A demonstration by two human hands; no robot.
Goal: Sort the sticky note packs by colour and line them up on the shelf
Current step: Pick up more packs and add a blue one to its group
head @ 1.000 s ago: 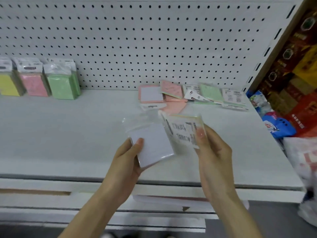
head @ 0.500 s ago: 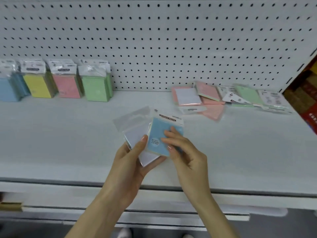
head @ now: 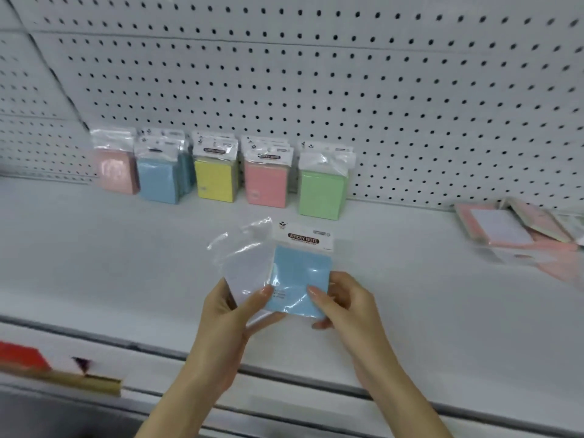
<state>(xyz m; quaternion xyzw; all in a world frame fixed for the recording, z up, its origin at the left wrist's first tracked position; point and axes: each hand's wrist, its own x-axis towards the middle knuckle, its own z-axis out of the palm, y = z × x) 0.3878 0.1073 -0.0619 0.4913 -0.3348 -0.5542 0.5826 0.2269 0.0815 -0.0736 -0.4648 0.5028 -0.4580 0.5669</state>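
Observation:
Over the white shelf [head: 126, 263] I hold two packs side by side. My left hand [head: 230, 314] grips a white sticky note pack [head: 246, 267] in clear wrap, thumb on its front. My right hand [head: 344, 308] pinches a blue sticky note pack [head: 300, 273] with a "STICKY NOTE" header, face up. Against the pegboard stand upright rows: pale pink packs [head: 115, 169], blue packs [head: 159, 177], yellow packs [head: 216, 175], pink packs [head: 267, 180] and green packs [head: 322, 188].
A loose pile of unsorted packs [head: 512, 232], mostly pink with one white-faced, lies flat at the shelf's right. The white pegboard [head: 379, 105] forms the back wall. A red price label [head: 22, 358] sits on the shelf's front rail at lower left.
The view has swung left, bringing the sorted rows to the centre. The right-hand pack was turned from its printed back to its blue front, and both hands stay close together.

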